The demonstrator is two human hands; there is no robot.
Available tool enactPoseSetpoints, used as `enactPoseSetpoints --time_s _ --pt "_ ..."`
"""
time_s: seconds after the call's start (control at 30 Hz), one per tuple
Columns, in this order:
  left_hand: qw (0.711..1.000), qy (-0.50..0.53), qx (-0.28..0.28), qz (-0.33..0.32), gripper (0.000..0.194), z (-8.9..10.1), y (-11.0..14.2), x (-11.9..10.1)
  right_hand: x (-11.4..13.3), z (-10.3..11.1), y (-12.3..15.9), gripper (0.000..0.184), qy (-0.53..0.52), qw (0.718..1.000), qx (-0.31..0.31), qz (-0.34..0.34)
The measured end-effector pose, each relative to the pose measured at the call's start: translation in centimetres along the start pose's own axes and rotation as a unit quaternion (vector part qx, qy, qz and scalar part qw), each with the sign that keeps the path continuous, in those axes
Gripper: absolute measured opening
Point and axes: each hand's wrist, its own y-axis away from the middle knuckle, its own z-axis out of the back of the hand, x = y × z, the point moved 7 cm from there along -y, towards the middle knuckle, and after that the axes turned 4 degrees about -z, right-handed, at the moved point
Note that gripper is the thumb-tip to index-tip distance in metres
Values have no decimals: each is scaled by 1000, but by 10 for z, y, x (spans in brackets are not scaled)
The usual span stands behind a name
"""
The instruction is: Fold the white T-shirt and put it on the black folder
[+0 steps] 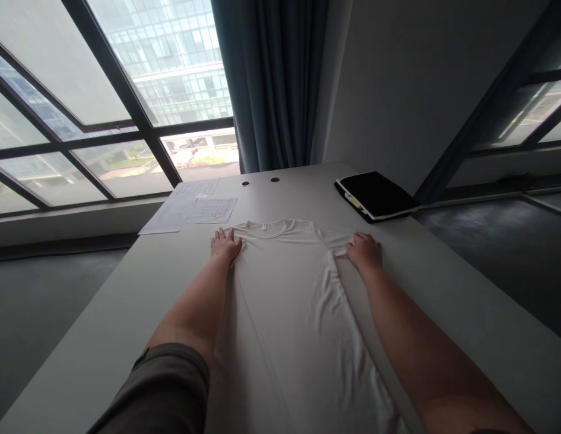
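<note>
A white T-shirt (285, 301) lies lengthwise on the white table (443, 289), its collar at the far end and its sides folded inward. My left hand (225, 244) rests flat on the shirt's left shoulder, fingers stretched out. On the right shoulder lies my right hand (365, 252), pressing down on the folded sleeve with its fingers slightly curled and nothing held in them.
Several sheets of paper (190, 211) lie at the table's far left. A black flat item with a white and yellow edge (375, 194) sits at the far right. Two round cable holes (260, 181) are near the far edge. Windows and a blue curtain (271, 84) stand behind.
</note>
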Motion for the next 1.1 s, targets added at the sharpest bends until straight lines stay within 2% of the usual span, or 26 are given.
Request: enactPoseSetpoints --time_s 0.23,0.33,0.43,0.5,0.57,0.67,0.77,0.9,1.0,1.1 --pt "998 -52 9 29 80 13 5 -3 1 2 -8 40 -3 1000 -21 20" --pt "995 -85 -41 18 75 24 14 -21 1 2 -14 38 -11 998 -43 33" --pt "989 -83 -112 -39 70 31 33 -65 -5 5 -21 39 -29 997 -66 7" --pt "987 -64 -123 -82 70 26 49 -103 -10 7 -24 40 -38 997 -65 -34" --pt "984 -49 -101 -141 71 14 63 -148 -12 9 -25 43 -37 996 -53 -64" --pt "971 -25 -72 -227 70 -1 78 -214 -10 12 -23 41 -36 996 -37 -74" --pt "966 1 -29 -259 65 -14 77 -260 -4 16 -20 29 -46 997 -33 -60" --pt "960 12 11 -279 64 -24 63 -292 6 22 -19 26 -97 993 -54 -48" --pt "958 22 15 -287 66 -27 54 -297 9 23 -20 29 -164 982 -63 -67" --pt "954 30 -3 -297 66 -27 52 -298 17 23 -20 27 -245 966 -75 -40"
